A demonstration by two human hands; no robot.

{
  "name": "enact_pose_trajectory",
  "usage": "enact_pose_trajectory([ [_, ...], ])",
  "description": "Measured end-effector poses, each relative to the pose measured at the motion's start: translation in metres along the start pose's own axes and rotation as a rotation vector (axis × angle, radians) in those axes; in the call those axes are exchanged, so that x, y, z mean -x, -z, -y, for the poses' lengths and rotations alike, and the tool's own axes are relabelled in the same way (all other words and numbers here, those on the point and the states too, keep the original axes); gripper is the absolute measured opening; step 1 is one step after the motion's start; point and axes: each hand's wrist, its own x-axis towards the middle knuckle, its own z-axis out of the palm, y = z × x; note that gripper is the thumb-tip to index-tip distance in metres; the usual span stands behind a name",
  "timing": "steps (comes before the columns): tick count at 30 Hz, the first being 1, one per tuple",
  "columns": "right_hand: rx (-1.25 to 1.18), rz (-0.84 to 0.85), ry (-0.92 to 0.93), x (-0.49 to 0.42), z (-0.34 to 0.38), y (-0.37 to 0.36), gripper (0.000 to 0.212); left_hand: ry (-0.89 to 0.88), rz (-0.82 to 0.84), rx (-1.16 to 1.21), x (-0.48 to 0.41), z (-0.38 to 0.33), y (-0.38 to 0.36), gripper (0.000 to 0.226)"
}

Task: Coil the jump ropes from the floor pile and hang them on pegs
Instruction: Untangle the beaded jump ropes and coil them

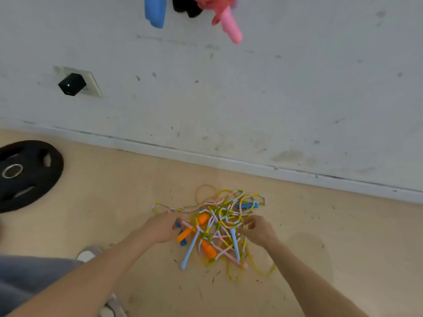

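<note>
Left hand (163, 227) and right hand (258, 230), apart, flank jump rope pile (217, 225) on floor (109, 216); fingers curled into tangle, actual grip indiscernible.

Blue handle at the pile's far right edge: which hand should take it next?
Right. The right hand sits at the right side of the jump rope pile, close to the blue handle. The left hand is on the opposite side, across the tangle.

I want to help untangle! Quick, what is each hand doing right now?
Left hand: at the jump rope pile, grip cannot be told.
Right hand: pinching a beaded jump rope.
</note>
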Motion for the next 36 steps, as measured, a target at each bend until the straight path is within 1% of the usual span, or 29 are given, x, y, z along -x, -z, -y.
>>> enact_pose_trajectory([
  [2, 0.052, 0.068, 0.001, -0.007, -0.011, -0.030, 0.047, 0.056, 0.046, 0.005, -0.004, 0.009, -0.018, 0.031],
  [3, 0.073, 0.070, -0.005, -0.009, -0.015, -0.042, 0.050, 0.084, 0.056, 0.016, -0.007, 0.012, -0.026, 0.032],
  [5, 0.073, 0.011, -0.034, -0.013, -0.020, -0.058, 0.051, 0.139, 0.061, 0.060, -0.011, 0.015, -0.042, 0.032],
  [7, 0.039, -0.064, -0.059, -0.015, -0.022, -0.067, 0.046, 0.182, 0.063, 0.113, -0.016, 0.013, -0.058, 0.028],
  [9, 0.038, -0.071, -0.046, -0.019, -0.024, -0.072, 0.045, 0.207, 0.074, 0.182, -0.019, 0.007, -0.076, 0.026],
  [11, 0.078, -0.055, 0.001, -0.023, -0.023, -0.072, 0.047, 0.235, 0.052, 0.266, -0.019, -0.001, -0.091, 0.026],
  [14, 0.170, -0.062, 0.159, -0.040, -0.020, -0.072, 0.054, 0.300, -0.029, 0.300, -0.017, -0.005, -0.113, 0.019],
  [15, 0.187, -0.069, 0.210, -0.048, -0.016, -0.071, 0.055, 0.309, -0.035, 0.324, -0.017, -0.005, -0.120, 0.021],
  [17, 0.194, -0.067, 0.264, -0.060, -0.006, -0.069, 0.053, 0.297, -0.011, 0.394, -0.018, -0.006, -0.125, 0.027],
  [20, 0.252, -0.035, 0.291, -0.072, 0.010, -0.077, 0.041, 0.262, 0.020, 0.439, -0.027, -0.009, -0.121, 0.013],
  [23, 0.323, -0.084, 0.233, -0.075, 0.021, -0.092, 0.034, 0.227, 0.026, 0.465, -0.030, -0.009, -0.117, 0.028],
  [26, 0.269, -0.110, 0.164, -0.071, 0.022, -0.099, 0.029, 0.228, 0.007, 0.466, -0.028, -0.006, -0.119, 0.031],
  [27, 0.208, -0.112, 0.154, -0.068, 0.021, -0.097, 0.024, 0.223, 0.007, 0.470, -0.027, -0.007, -0.121, 0.028],
  [29, -0.006, -0.145, 0.151, -0.063, 0.016, -0.090, 0.019, 0.249, -0.003, 0.543, -0.029, -0.011, -0.124, 0.019],
  [31, -0.288, -0.194, 0.120, -0.059, 0.011, -0.076, 0.018, 0.295, -0.049, 0.631, -0.031, -0.019, -0.127, 0.025],
  [33, -0.639, -0.209, 0.028, -0.060, 0.002, -0.055, 0.016, 0.344, -0.113, 0.575, -0.032, -0.028, -0.128, 0.033],
  [35, -1.083, -0.171, -0.048, -0.063, -0.011, -0.030, 0.015, 0.392, -0.158, 0.459, -0.033, -0.035, -0.130, 0.042],
  [36, -1.304, -0.175, -0.074, -0.065, -0.019, -0.017, 0.015, 0.415, -0.150, 0.392, -0.033, -0.038, -0.131, 0.047],
])
